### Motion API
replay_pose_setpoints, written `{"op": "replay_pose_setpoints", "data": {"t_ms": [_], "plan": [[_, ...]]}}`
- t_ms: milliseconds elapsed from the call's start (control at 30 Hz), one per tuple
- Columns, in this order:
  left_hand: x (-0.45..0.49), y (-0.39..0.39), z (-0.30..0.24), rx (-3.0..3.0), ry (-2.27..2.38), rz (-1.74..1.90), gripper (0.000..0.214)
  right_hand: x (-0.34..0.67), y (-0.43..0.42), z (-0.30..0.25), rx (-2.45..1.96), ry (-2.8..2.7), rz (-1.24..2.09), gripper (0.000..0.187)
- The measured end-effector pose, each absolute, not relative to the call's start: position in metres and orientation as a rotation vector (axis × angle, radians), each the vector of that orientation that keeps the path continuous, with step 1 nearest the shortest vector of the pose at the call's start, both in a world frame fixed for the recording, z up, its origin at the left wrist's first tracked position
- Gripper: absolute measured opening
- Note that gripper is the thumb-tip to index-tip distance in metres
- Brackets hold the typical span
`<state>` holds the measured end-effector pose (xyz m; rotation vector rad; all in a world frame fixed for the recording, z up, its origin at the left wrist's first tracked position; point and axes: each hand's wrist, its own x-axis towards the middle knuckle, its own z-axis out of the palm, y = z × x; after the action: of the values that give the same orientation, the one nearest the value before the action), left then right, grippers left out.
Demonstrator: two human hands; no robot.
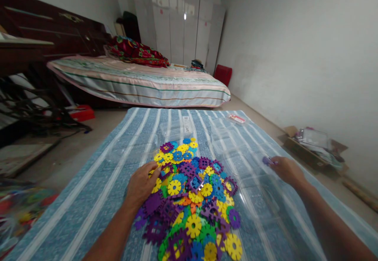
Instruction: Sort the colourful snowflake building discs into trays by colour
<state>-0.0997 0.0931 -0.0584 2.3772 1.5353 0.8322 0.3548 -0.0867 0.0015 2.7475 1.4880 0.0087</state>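
Note:
A pile of flat plastic building pieces point(193, 192) lies on the striped cloth, with yellow, blue and green notched discs and purple square frames. At the pile's left edge is my left hand point(143, 184), its fingers bent down among the pieces. Yellow shows between thumb and fingers, but whether a piece is gripped is hidden. Away from the pile, my right hand point(286, 170) pinches a small purple notched disc point(268, 161) above clear plastic trays point(260, 190) on the right.
More clear trays point(174, 129) stand behind the pile, near a white printed label point(187, 125) and a red-and-white packet point(236, 119). A cardboard box point(313, 150) is on the floor at right. Bagged colourful pieces point(26, 210) lie at left. A bed point(141, 84) stands beyond.

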Motion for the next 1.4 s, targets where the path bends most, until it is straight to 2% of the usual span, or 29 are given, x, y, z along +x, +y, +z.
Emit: {"op": "replay_pose_setpoints", "data": {"t_ms": [233,333,500,733,800,867,933,1100,1300,1400], "plan": [[-0.100,0.093,-0.060,2.371,1.527,0.843,0.042,0.336,-0.106,0.003,2.617,1.715,0.250,0.036],[-0.101,0.094,-0.061,2.373,1.522,0.862,0.039,0.327,-0.120,-0.006,2.457,1.960,0.345,0.029],[-0.101,0.092,-0.060,2.371,1.513,0.861,0.038,0.327,-0.115,-0.028,2.360,2.070,0.452,0.013],[-0.103,0.089,-0.061,2.350,1.516,0.893,0.037,0.328,-0.102,-0.033,2.320,2.107,0.514,0.011],[-0.103,0.089,-0.062,2.341,1.520,0.888,0.037,0.325,-0.101,-0.034,2.327,2.089,0.545,0.021],[-0.103,0.090,-0.062,2.335,1.519,0.884,0.036,0.320,-0.100,-0.033,2.327,2.096,0.564,0.041],[-0.102,0.089,-0.061,2.332,1.520,0.888,0.035,0.313,-0.096,-0.030,2.300,2.126,0.514,0.050],[-0.101,0.088,-0.060,2.324,1.535,0.877,0.034,0.303,-0.087,-0.014,2.206,2.118,0.154,0.028],[-0.101,0.087,-0.060,2.325,1.538,0.873,0.033,0.309,-0.089,-0.010,2.225,2.058,0.015,0.029],[-0.100,0.087,-0.059,2.328,1.528,0.872,0.032,0.311,-0.088,-0.011,2.211,2.064,-0.009,0.035]]}}
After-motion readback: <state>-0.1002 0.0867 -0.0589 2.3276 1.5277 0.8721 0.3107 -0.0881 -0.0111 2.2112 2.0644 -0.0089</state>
